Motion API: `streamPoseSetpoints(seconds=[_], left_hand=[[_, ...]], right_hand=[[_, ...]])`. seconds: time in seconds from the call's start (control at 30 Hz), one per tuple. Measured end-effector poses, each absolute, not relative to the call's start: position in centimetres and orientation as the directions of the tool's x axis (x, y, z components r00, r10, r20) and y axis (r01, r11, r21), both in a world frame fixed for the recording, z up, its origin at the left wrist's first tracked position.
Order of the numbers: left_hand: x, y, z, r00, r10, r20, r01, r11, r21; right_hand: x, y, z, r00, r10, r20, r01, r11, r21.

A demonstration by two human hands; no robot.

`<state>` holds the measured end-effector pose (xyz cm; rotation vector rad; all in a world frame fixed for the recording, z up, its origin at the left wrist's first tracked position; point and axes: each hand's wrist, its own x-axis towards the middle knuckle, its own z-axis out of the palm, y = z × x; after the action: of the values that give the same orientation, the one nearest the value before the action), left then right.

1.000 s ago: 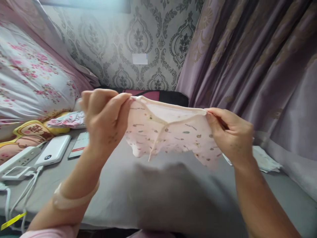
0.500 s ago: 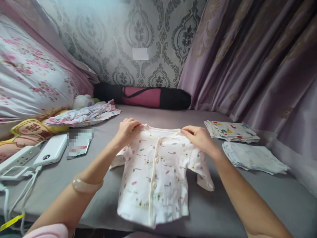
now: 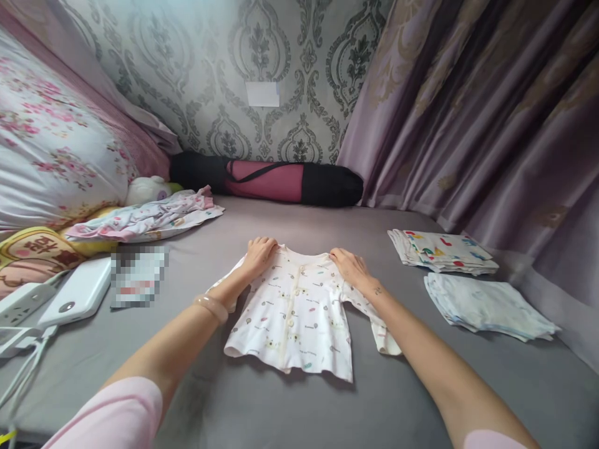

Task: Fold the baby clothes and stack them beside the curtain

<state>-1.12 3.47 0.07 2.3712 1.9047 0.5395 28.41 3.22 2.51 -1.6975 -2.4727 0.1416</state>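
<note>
A small white shirt (image 3: 292, 312) with a printed pattern and a buttoned front lies spread on the grey sheet (image 3: 281, 415), its collar toward the wall and its sleeves out to both sides. My left hand (image 3: 261, 254) grips it at the left shoulder beside the collar, fingers closed on the cloth. On the other side of the collar, my right hand (image 3: 350, 267) is closed on the right shoulder. The fingertips of both hands are partly hidden.
Folded clothes (image 3: 444, 249) and folded pale cloths (image 3: 489, 304) lie at the right. At the left are a crumpled garment (image 3: 150, 218), a white power bank (image 3: 79, 292), a pixelated flat object (image 3: 139, 274) and a power strip (image 3: 23, 302). A long bag (image 3: 266, 181) lies along the wall.
Both hands have moved forward and lower with the shirt, which now rests flatter and farther from the front edge. The view has shifted slightly.
</note>
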Motion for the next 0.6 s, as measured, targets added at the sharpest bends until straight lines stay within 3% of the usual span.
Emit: streamPoseSetpoints(seconds=[0.27,0.6], left_hand=[[-0.5,7.6,-0.6,0.119,0.961,0.247,0.946,-0.186,0.267],[-0.3,11.6,-0.3,0.129,0.958,0.257,0.960,-0.185,0.211]], right_hand=[[28.0,7.7,2.3,-0.335,0.942,0.002,0.941,0.335,-0.046],[27.8,11.8,2.2,-0.309,0.950,-0.037,0.951,0.308,-0.022]])
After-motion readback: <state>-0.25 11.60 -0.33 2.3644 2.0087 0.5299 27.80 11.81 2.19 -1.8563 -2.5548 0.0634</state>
